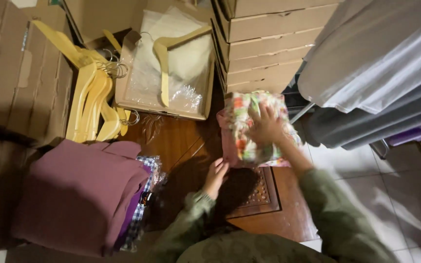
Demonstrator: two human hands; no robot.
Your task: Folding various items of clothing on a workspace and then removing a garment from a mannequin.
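A folded garment with a bright floral print (243, 141), wrapped in clear plastic over pink, lies on a dark carved wooden surface (181, 141). My right hand (265, 125) presses flat on top of it with fingers spread. My left hand (216, 176) touches the package's lower left corner, fingers loosely curled. Both sleeves are olive green.
A stack of mauve folded cloth (79, 195) lies at left over a checked packaged item (142, 204). Wooden hangers (93, 97) are piled behind it. An open box with plastic and one hanger (166, 63) sits at the back. Cardboard boxes (264, 39) are stacked behind; grey garments (376, 63) hang at right.
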